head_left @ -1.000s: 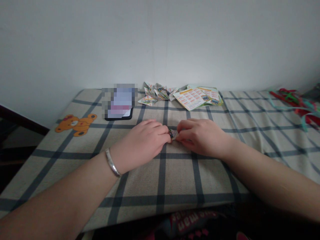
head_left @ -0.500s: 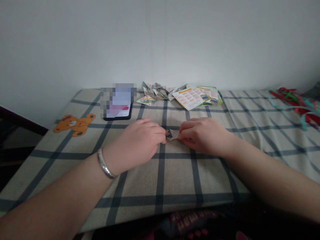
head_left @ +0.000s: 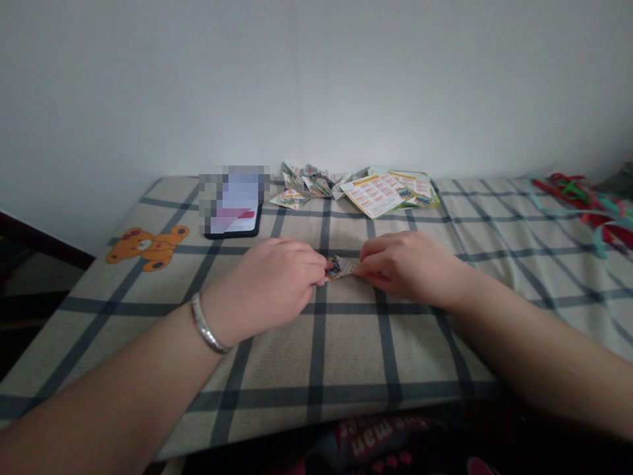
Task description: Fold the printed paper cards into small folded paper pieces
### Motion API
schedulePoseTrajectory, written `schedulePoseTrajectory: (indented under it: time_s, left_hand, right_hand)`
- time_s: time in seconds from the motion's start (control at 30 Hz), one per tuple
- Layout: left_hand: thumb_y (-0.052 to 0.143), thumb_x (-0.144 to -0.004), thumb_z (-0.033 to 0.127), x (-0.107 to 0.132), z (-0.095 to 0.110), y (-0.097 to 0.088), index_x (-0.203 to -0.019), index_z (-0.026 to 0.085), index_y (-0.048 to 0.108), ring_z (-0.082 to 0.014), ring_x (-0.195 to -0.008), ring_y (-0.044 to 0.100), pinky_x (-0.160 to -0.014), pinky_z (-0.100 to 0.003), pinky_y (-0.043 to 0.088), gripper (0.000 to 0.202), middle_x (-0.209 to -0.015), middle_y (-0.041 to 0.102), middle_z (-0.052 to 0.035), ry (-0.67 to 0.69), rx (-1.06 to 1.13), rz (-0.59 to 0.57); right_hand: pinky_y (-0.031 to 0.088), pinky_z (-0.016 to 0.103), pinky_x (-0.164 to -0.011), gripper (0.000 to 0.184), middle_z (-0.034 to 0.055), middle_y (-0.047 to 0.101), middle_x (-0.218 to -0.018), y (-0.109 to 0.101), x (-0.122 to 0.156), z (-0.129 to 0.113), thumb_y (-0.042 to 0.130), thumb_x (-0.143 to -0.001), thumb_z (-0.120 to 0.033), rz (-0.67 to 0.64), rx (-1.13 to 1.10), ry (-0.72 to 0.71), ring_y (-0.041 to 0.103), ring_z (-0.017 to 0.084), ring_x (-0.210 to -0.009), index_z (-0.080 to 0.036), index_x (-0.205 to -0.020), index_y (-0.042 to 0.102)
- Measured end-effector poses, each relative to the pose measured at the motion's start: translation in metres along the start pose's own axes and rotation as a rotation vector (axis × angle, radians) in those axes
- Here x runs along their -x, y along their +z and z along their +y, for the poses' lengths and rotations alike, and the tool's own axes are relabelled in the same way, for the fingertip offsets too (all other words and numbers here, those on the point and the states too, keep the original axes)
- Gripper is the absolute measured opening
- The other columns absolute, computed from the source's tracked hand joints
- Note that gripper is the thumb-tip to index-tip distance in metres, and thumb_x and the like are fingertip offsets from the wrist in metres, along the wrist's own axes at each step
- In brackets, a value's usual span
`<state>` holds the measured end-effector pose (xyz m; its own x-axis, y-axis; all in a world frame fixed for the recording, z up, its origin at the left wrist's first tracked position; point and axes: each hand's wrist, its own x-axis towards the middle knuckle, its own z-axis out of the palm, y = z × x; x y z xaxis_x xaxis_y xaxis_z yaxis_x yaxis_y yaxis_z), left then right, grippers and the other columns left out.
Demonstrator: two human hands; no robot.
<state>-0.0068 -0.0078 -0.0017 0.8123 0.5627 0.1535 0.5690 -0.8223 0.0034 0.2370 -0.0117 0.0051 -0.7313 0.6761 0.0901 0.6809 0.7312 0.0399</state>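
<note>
Between my two hands, low over the checked tablecloth, is a small folded piece of printed paper (head_left: 341, 267). My left hand (head_left: 284, 277), with a silver bangle at the wrist, has its fingers closed on the paper's left end. At the right end, the thumb and fingertips of my right hand (head_left: 405, 267) pinch a corner. The middle of the paper shows, with a picture and lines of print; its ends are partly hidden by my fingers.
Folded paper pieces (head_left: 309, 183) lie against the wall, beside flat printed sheets (head_left: 378, 194). A phone (head_left: 237, 221), partly blurred, is at the back left, near a bear patch (head_left: 148, 246). Coloured ribbons (head_left: 583, 198) lie far right on the checked cloth (head_left: 277, 389).
My hands have drawn slightly apart, so more of the folded paper shows between them. Both still hold its ends. The other things have not moved.
</note>
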Motion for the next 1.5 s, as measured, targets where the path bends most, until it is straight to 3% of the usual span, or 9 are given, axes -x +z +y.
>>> schedulePoseTrajectory:
  time_s: [0.37,0.9,1.37,1.5]
  left_hand:
    - [0.049,-0.084,0.015,-0.001,0.004,-0.001,-0.106,0.021,0.069,-0.0221,-0.106,0.062,-0.093,-0.042,0.048,0.03,-0.114,0.07,-0.002,-0.02,-0.002,-0.031]
    - [0.05,-0.087,0.017,-0.001,0.006,0.0,-0.104,0.021,0.069,-0.0224,-0.107,0.062,-0.093,-0.042,0.048,0.026,-0.113,0.07,-0.0022,-0.015,-0.01,-0.046]
    - [0.05,-0.087,0.017,-0.001,0.003,0.004,-0.103,0.019,0.068,-0.0225,-0.104,0.062,-0.093,-0.042,0.049,0.025,-0.107,0.07,-0.0039,-0.021,0.006,-0.004]
    - [0.049,-0.088,0.015,-0.003,0.002,0.006,-0.102,0.017,0.068,-0.0223,-0.102,0.061,-0.093,-0.041,0.049,0.023,-0.103,0.069,-0.0051,-0.037,0.031,0.009]
  right_hand:
    - [0.028,0.024,-0.056,0.017,-0.0049,0.069,-0.089,-0.005,0.002,0.004,0.061,-0.088,-0.024,-0.034,-0.04,0.031,0.06,0.01,-0.069,-0.033,-0.091,0.075]
    - [0.032,0.022,-0.058,0.022,-0.005,0.068,-0.088,-0.011,0.0,0.014,0.066,-0.084,-0.022,-0.124,-0.166,0.112,0.059,0.009,-0.071,-0.038,-0.096,0.076]
    - [0.036,0.023,-0.06,0.018,-0.0025,0.068,-0.084,-0.004,-0.001,0.016,0.06,-0.083,-0.02,-0.069,-0.185,0.07,0.058,0.01,-0.069,-0.027,-0.089,0.075]
    - [0.036,0.026,-0.062,0.019,0.0007,0.069,-0.086,-0.002,-0.003,0.02,0.055,-0.086,-0.022,0.019,-0.109,0.115,0.06,0.014,-0.073,-0.022,-0.092,0.073]
